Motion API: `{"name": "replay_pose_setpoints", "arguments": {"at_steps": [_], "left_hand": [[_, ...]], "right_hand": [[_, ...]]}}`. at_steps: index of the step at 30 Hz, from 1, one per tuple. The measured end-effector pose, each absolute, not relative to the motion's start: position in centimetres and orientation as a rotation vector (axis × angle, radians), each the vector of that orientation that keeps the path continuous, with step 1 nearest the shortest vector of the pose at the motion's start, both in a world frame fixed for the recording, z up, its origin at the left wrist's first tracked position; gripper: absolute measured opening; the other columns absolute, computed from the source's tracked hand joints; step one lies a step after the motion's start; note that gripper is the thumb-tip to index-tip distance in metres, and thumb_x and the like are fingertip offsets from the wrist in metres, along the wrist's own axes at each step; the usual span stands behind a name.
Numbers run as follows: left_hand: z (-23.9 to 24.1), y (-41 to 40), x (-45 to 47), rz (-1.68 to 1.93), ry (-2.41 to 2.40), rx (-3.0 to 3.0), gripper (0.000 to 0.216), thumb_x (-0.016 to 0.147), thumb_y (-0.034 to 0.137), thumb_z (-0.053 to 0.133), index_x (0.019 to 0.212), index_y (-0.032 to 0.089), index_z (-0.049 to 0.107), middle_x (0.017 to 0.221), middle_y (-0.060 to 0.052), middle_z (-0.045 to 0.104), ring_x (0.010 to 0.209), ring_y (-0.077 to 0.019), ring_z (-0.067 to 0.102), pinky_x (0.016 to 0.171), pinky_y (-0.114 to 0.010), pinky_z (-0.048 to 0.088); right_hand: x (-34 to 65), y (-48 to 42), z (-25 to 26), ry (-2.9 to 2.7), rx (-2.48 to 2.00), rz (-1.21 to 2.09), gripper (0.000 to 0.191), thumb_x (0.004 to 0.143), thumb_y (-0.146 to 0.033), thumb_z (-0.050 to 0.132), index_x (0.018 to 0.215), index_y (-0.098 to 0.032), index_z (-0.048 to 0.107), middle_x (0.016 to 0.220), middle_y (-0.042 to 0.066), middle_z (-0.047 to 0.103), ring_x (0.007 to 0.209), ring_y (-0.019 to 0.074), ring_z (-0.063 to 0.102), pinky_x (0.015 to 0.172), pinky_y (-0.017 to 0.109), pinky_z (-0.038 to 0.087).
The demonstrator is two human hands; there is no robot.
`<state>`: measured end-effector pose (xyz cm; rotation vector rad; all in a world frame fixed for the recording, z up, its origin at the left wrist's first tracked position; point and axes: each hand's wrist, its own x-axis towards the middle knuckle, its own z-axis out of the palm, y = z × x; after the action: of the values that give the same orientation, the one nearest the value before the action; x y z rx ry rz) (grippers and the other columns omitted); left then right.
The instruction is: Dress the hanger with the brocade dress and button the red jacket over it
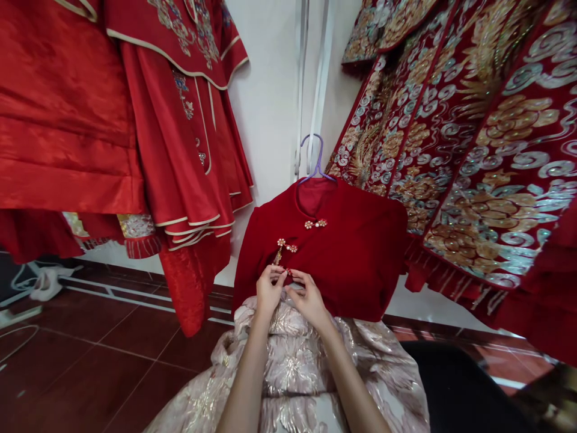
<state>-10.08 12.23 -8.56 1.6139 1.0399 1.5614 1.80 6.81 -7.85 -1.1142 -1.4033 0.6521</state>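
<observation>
A red velvet jacket (347, 252) hangs in front of me on a purple hanger (315, 161). Flower-shaped beaded clasps (315, 224) join its collar, and a second pair (286, 246) sits lower on the chest, with a golden pendant (277, 257) beneath. My left hand (269, 288) pinches at the jacket's front just below that pendant. Close beside it, my right hand (307, 299) also has its fingertips closed at the jacket's front. Any small fastener between the fingertips is too small to make out. A shiny pale brocade garment (293, 361) spreads below the jacket, under my forearms.
Red garments with cream piping (180, 150) hang at the left. Heavily embroidered red robes (473, 144) with beaded fringes hang at the right. A metal rack post (319, 78) stands behind the hanger. White shoes (46, 284) and a dark seat (455, 385) are lower down.
</observation>
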Motion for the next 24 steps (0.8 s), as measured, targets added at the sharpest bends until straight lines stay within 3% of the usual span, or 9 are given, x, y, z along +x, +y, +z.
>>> {"name": "replay_pose_setpoints", "arguments": {"at_steps": [17, 24], "left_hand": [[-8.12, 11.82, -9.92, 1.596, 1.075, 1.628, 0.015, 0.078, 0.028, 0.064, 0.087, 0.017, 0.061, 0.090, -0.008, 0.069, 0.081, -0.0169, 0.067, 0.078, -0.031, 0.053], [-8.28, 11.80, -10.01, 1.580, 1.066, 1.645, 0.018, 0.077, 0.019, 0.063, 0.095, 0.016, 0.065, 0.096, -0.009, 0.070, 0.085, -0.0181, 0.067, 0.079, -0.032, 0.053]], "right_hand": [[1.82, 6.67, -7.74, -1.399, -1.107, 0.668, 0.043, 0.076, -0.031, 0.061, 0.117, -0.019, 0.054, 0.119, 0.012, 0.053, 0.107, 0.0218, 0.056, 0.080, 0.034, 0.056], [1.87, 6.83, -8.03, -1.392, -1.096, 0.666, 0.041, 0.076, -0.029, 0.061, 0.116, -0.019, 0.054, 0.118, 0.011, 0.054, 0.105, 0.0211, 0.056, 0.079, 0.034, 0.055]]}}
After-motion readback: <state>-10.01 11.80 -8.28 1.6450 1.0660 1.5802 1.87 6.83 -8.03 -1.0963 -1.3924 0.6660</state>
